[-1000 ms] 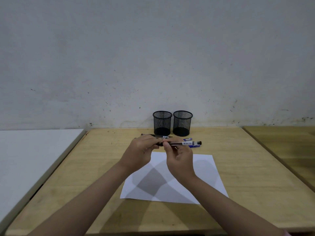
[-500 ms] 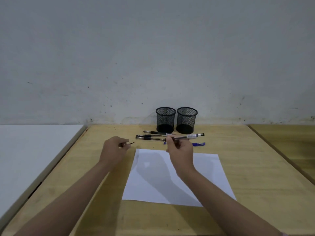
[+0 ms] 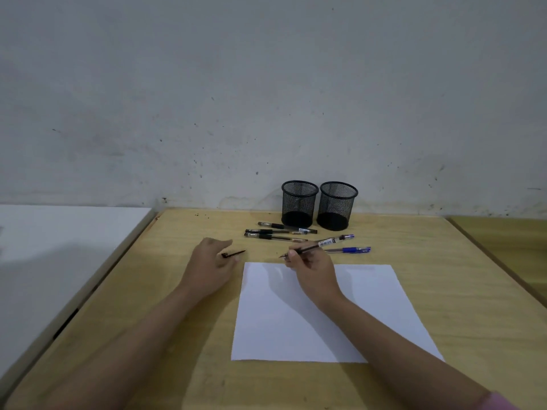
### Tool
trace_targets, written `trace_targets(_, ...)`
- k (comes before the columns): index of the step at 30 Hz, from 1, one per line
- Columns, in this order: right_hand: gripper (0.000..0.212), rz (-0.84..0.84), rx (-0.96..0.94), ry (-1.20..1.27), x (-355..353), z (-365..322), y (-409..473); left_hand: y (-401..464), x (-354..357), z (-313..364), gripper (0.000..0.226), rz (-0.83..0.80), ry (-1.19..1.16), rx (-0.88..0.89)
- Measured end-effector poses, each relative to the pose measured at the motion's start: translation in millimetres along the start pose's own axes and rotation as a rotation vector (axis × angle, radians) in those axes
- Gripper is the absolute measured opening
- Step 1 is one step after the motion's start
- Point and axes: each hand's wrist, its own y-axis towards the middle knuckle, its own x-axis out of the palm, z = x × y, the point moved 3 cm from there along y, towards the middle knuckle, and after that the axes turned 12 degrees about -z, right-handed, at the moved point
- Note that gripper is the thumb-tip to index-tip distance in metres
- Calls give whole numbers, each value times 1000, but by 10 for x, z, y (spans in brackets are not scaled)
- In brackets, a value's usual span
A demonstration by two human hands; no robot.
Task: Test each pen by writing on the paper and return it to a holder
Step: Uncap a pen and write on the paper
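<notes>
Above the paper's (image 3: pixel 319 315) far edge, the right hand (image 3: pixel 313 272) pinches an uncapped pen (image 3: pixel 321 244), tip off the sheet. Left of the paper, the left hand (image 3: pixel 208 269) holds the black cap (image 3: pixel 233 254) over bare worktop (image 3: pixel 177 291). Two mesh holders (image 3: pixel 299 204) stand at the wall.

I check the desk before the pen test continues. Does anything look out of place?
Nothing stands out. The paper lies flat and unmarked, both holders stand upright, and the loose pens lie before them.

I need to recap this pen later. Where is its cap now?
In the head view, the black cap is at the left hand fingertips, on the table left of the paper.
</notes>
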Motion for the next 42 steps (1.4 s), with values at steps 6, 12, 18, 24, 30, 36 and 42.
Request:
trace_targets(6, 12, -23, 34, -32, -159, -5, -115, -525, 95, 147, 56, -199, 137, 159)
trace_targets(12, 13, 88, -3, -155, -48, -79, -129, -626, 203, 132, 66, -292, 321, 118)
trace_targets(18, 17, 16, 30, 89, 304, -253, 110, -618, 200, 154, 67, -322, 351, 96)
trace_targets(24, 31, 2, -15, -37, 462, -133, 211, -621, 205, 141, 65, -315, 336, 83)
trace_targets(30, 30, 21, 39, 24, 423, -85, 212, -615, 211, 137, 63, -301, 322, 85)
trace_targets(36, 32, -18, 55, -17, 421, -60, 199, -612, 215, 132, 64, -288, 296, 80)
trace_targets(42, 33, -52, 44, -15, 452, -44, 224, -609, 215, 119, 64, -287, 317, 83)
